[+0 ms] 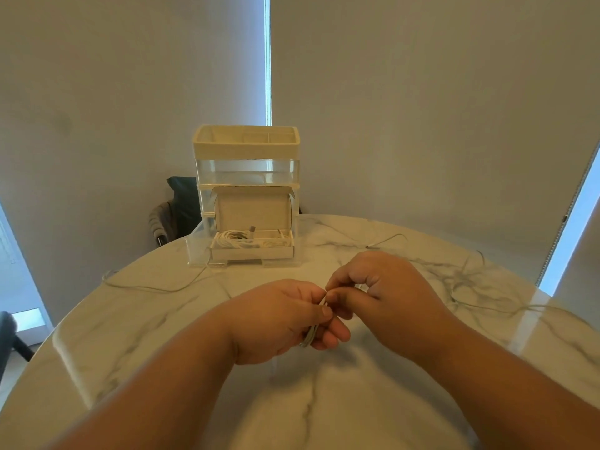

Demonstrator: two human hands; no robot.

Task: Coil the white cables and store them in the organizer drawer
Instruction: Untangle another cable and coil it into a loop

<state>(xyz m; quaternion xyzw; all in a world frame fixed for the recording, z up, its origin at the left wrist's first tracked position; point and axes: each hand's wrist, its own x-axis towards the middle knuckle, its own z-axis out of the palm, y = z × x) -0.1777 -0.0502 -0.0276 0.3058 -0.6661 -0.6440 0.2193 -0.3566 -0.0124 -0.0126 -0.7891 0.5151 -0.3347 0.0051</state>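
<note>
While a folded white cable (311,332) is gripped over the middle of a round marble table (156,336), bare stone is seen near the person and between the hands and the organizer (246,147) at the far edge. The table's curved rim is seen sweeping from near left to far right. The cable is held in the curled fingers of the left hand (282,319), and its upper end is pinched by the right hand (386,287). It appears thin, pale and doubled into a short bundle. The organizer's clear bottom drawer (194,251) is pulled out, with coiled cables (240,240) laid in an open white box (253,254). Loose cables are trailed across the left (152,289) and right (506,308) of the table.
</note>
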